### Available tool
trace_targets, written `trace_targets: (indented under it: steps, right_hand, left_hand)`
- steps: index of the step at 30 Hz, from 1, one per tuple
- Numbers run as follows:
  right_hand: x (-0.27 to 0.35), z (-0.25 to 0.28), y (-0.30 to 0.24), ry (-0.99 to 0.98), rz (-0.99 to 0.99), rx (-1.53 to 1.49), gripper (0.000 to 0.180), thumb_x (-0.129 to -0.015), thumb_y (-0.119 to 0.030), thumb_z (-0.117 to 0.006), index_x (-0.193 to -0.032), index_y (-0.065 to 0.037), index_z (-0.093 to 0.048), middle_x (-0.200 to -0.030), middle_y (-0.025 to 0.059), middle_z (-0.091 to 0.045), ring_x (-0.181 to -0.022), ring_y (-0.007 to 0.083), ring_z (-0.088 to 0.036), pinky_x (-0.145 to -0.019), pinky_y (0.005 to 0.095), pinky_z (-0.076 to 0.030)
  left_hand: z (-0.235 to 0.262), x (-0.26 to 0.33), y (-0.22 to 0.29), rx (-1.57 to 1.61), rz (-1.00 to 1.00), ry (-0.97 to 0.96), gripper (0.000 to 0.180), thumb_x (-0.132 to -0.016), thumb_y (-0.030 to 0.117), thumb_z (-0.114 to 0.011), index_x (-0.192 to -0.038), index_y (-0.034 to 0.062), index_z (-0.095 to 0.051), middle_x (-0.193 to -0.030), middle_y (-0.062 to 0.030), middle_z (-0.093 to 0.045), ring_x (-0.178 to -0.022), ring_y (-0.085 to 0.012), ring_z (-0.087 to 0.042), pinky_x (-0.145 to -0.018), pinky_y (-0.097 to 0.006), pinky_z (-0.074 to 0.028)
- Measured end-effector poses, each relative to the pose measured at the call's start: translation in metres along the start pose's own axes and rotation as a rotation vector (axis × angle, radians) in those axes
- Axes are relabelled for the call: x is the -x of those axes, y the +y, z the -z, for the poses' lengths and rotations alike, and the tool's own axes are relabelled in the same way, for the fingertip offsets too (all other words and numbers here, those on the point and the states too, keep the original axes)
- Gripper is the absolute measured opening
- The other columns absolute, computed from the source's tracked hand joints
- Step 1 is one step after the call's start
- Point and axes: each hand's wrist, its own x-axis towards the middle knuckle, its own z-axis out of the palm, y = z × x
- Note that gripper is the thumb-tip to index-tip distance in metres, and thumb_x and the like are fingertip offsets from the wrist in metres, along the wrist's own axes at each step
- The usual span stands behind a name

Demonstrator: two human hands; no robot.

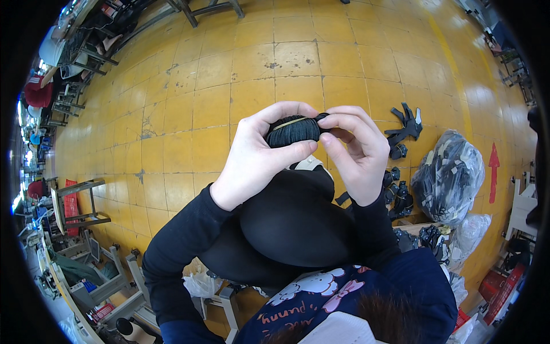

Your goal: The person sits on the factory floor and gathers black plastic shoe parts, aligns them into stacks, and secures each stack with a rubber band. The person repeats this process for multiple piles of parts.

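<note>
In front of my lap I hold up a compact dark ribbed bundle (293, 133), which may be stacked or rolled gloves. A thin yellowish band runs slantwise over its top. My left hand (258, 137) is closed round its left side, thumb along the near face and fingers over the far one. At the bundle's right end, my right hand (358, 146) pinches a small black part between thumb and fingertips. What lies under the right fingers is hidden.
A black-and-grey glove (408, 123) lies on the yellow tiled floor (246, 69) at right, above several dark bundles (399, 195). Beside them sits a full clear plastic bag (448, 178). A wooden-topped stool (77, 206) stands at left; benches and workstations line both sides.
</note>
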Motion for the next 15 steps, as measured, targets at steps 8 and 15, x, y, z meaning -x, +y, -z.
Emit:
trace_targets:
  steps: [8,15]
  right_hand:
    - [-0.0002,0.005,0.0019,-0.041,-0.022,-0.007,0.016,-0.078,0.007,-0.069,-0.094,0.004,-0.068,-0.099,0.0104,-0.062,-0.087,0.0171,-0.066,-0.078,0.0267,-0.055]
    - [-0.0005,0.0055,0.0013,-0.029,-0.027,0.002,0.015,-0.078,0.007,-0.067,-0.093,0.003,-0.068,-0.098,0.0102,-0.062,-0.084,0.0168,-0.066,-0.075,0.0269,-0.055]
  left_hand:
    - [0.0013,0.0002,-0.0034,0.024,-0.009,-0.021,0.036,-0.078,0.004,-0.071,-0.112,-0.0002,-0.061,-0.091,-0.0021,-0.063,-0.079,-0.0061,-0.059,-0.071,-0.02,-0.051]
    - [0.0015,0.0001,-0.0048,0.098,0.029,-0.031,0.037,-0.079,0.006,-0.073,-0.113,0.0005,-0.061,-0.092,-0.0021,-0.064,-0.077,-0.005,-0.059,-0.069,-0.019,-0.05]
